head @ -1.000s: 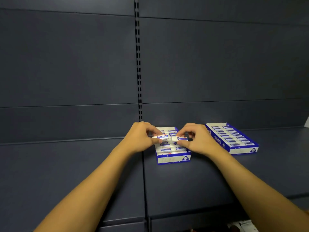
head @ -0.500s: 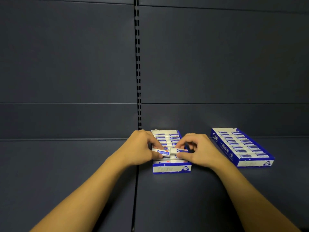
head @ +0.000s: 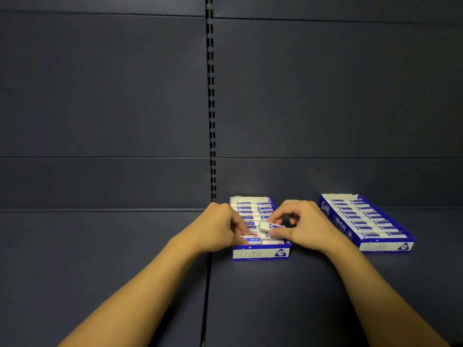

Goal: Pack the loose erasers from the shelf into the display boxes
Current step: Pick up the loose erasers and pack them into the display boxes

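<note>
Left-hand eraser (head: 251, 239) now lies lower, at the front row of the near display box (head: 260, 253).
Left hand (head: 220, 227) pinches that eraser; right hand (head: 304, 225) pinches a second eraser (head: 270, 226), tilted above the box's right column. A full second box (head: 364, 221) sits well apart on the dark shelf (head: 275, 296).

Two display boxes on shelf (head: 275, 309), near box (head: 260, 252) left of second box (head: 370, 236)

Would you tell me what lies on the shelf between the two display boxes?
Only the right hand, pinching an eraser over the left display box; beyond it, bare shelf reaches the right display box, in the head view.
</note>
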Demonstrator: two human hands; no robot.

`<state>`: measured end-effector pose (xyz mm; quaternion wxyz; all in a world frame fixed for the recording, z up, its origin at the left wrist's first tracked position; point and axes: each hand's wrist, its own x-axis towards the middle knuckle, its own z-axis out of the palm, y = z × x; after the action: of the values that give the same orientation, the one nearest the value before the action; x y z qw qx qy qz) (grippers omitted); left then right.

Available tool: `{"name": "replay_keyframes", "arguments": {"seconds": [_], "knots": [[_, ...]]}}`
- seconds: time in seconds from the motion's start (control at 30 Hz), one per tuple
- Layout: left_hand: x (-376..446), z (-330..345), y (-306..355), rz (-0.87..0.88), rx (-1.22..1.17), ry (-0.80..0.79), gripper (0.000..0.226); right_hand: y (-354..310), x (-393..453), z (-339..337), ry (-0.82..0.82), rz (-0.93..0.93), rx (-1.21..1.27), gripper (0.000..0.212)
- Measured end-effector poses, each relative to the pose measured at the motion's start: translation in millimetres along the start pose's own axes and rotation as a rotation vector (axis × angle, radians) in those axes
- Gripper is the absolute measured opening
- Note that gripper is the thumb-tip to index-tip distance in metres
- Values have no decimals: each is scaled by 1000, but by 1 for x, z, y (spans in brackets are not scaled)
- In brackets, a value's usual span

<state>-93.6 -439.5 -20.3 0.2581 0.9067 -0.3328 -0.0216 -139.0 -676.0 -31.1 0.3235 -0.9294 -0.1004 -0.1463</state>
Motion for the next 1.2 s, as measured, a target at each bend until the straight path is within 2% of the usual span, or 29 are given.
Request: {"name": "replay_keyframes", "arguments": {"seconds": [0.27, 0.7, 1.2], "knots": [[3, 0, 1, -8, -39, -55, 23, -5, -2, -4, -69, 47, -4, 23], [2, 2, -2, -122, -209, -31, 15, -10, -6, -5, -82, 60, 28, 16], [2, 3, 3, -208, -227, -2, 7, -15, -7, -6, -97, 68, -5, 17]]}}
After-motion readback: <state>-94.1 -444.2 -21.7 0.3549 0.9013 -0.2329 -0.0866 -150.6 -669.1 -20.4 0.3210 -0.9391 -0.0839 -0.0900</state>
